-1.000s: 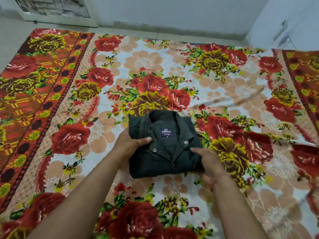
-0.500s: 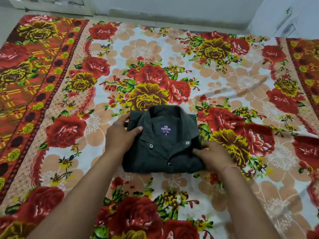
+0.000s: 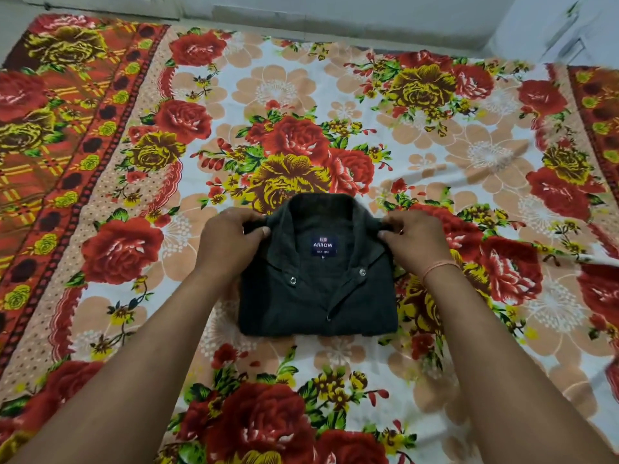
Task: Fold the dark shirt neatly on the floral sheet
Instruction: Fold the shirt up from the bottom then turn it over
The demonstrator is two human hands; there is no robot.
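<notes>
The dark green-black cotton shirt (image 3: 316, 283), folded into a compact rectangle with its collar up and snap buttons showing, lies flat on the floral sheet (image 3: 335, 88) of red and yellow roses on a white and peach ground; it sits a little near of the sheet's middle, square to the viewer, collar at the far edge and fold line at the near edge; a navy brand label (image 3: 322, 246) shows inside the neck.

Judged by its look, the fabric is soft, light and limp, several layers thick here, so the packet should hold its shape only while supported; lifted from one corner it would likely sag and spill open; the stiffer collar and shoulder seams look like the soundest places to take hold, and the snaps are hard but small; nothing seems fragile or slippery.

The left hand (image 3: 231, 241) is at the shirt's far left corner, fingers curled over the shoulder fold and thumb on top, pinching the cloth beside the collar; the right hand (image 3: 413, 244) mirrors it at the far right corner, thumb and fingers pinched on the shoulder edge, a thin pale thread band (image 3: 438, 267) at the wrist; both forearms run along the shirt's left and right sides from the near edge; the body of the shirt lies between them.

Beyond the sheet's far border is bare pale floor (image 3: 301, 18).
</notes>
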